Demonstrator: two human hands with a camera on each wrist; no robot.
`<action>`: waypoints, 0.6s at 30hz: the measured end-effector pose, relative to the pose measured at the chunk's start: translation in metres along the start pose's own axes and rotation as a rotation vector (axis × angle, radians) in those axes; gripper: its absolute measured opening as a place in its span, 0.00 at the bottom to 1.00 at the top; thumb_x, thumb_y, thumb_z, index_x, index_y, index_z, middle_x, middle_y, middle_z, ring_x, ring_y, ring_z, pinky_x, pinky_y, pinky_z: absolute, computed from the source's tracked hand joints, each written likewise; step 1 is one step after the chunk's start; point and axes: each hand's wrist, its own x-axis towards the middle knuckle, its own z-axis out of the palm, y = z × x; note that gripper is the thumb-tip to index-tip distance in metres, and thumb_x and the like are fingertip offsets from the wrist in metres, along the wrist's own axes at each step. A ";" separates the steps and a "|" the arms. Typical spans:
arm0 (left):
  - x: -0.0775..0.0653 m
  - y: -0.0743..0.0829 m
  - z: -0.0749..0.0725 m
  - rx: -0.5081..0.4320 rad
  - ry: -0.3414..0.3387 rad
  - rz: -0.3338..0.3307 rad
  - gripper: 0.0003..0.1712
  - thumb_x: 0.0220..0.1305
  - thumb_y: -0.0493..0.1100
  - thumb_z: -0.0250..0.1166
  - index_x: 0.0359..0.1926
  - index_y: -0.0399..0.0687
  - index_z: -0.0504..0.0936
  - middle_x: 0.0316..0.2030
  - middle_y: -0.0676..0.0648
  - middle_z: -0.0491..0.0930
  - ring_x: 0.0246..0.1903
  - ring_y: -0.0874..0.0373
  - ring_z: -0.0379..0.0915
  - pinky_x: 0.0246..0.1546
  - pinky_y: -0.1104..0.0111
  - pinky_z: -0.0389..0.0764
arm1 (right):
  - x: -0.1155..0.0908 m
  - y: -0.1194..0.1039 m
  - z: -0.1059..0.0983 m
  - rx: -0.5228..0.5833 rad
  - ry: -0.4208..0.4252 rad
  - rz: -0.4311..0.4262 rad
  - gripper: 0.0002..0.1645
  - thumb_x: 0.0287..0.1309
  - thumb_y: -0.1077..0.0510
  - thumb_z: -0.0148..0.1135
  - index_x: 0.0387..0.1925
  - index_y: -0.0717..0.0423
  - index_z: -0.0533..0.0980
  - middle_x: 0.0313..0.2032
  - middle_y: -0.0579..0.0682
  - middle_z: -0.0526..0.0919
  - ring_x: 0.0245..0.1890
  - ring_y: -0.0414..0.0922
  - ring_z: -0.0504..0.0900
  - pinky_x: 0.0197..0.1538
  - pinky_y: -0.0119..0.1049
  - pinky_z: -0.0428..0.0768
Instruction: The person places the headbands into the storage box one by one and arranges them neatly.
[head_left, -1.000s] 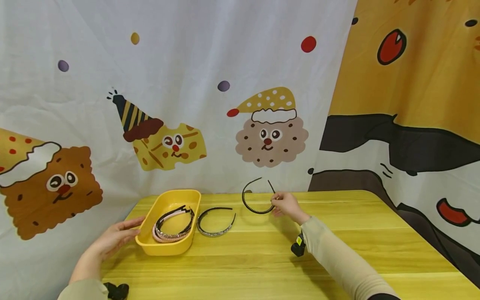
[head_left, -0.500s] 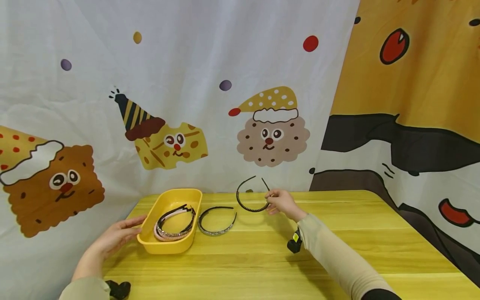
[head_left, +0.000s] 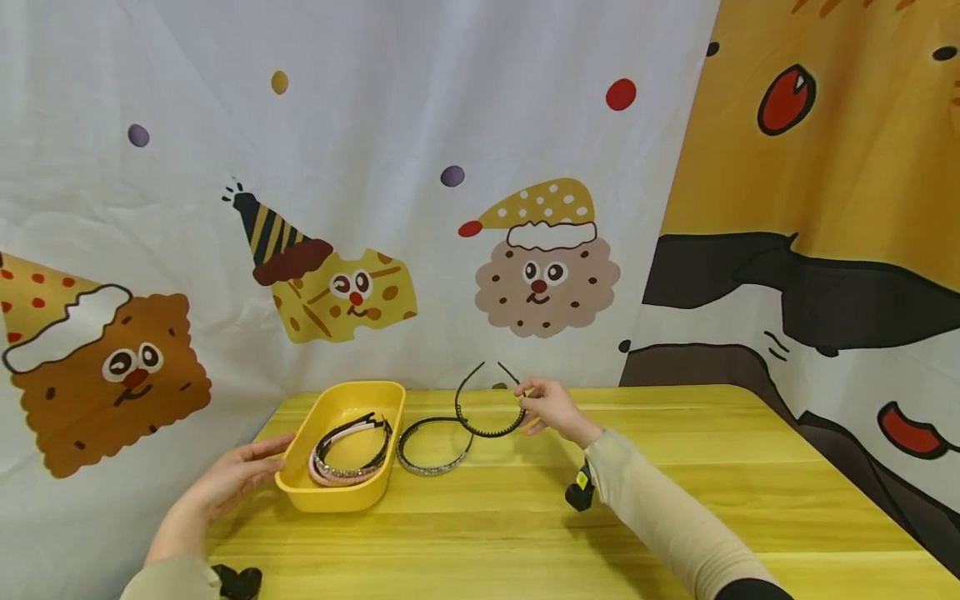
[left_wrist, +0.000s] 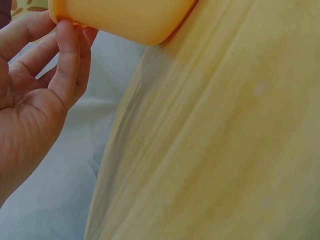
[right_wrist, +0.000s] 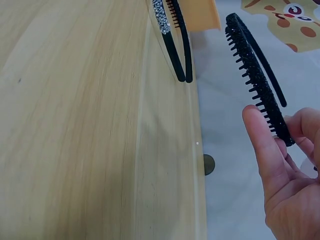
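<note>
My right hand (head_left: 551, 410) pinches a black headband (right_wrist: 257, 80) by one side. In the right wrist view comb teeth and a glittery black surface show on it. In the head view this headband is held up over the table, its ends pointing up, overlapping the right edge of a silver rhinestone headband (head_left: 432, 471) lying on the table. My left hand (head_left: 240, 477) holds the left rim of a yellow plastic bin (head_left: 333, 500), thumb and fingertips at the rim. Several headbands (head_left: 345, 475), pink, black and sparkling, lie inside the bin.
Beneath everything is a yellow wood-grain table (head_left: 675, 492). Behind its far edge hangs a white curtain (head_left: 435, 350) with cartoon food prints. A black wrist device (head_left: 580, 490) hangs below my right wrist, and another (head_left: 238, 581) is at my left.
My right hand has moved left with the black headband, bringing it from beside the silver headband to overlapping it. My left hand has stayed at the bin.
</note>
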 end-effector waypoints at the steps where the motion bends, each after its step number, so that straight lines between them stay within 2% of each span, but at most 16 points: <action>1: 0.000 0.000 0.000 0.001 -0.004 0.003 0.38 0.72 0.39 0.56 0.72 0.26 0.48 0.70 0.36 0.57 0.51 0.73 0.72 0.52 0.71 0.75 | 0.000 0.000 0.001 0.001 -0.001 -0.005 0.12 0.62 0.68 0.54 0.47 0.62 0.76 0.29 0.57 0.74 0.33 0.69 0.80 0.30 0.54 0.83; 11: 0.000 -0.002 0.000 0.013 -0.004 0.016 0.37 0.72 0.38 0.55 0.71 0.24 0.47 0.70 0.34 0.56 0.51 0.71 0.72 0.52 0.71 0.75 | 0.004 0.000 0.013 0.026 -0.019 -0.031 0.15 0.62 0.70 0.55 0.51 0.61 0.72 0.33 0.59 0.74 0.30 0.66 0.80 0.28 0.52 0.83; 18: 0.000 -0.002 0.000 0.013 0.011 0.010 0.38 0.72 0.39 0.56 0.71 0.25 0.48 0.69 0.33 0.56 0.50 0.71 0.72 0.51 0.70 0.76 | 0.007 -0.008 0.020 0.070 -0.062 -0.030 0.19 0.63 0.70 0.55 0.56 0.60 0.70 0.35 0.61 0.74 0.36 0.73 0.77 0.33 0.58 0.82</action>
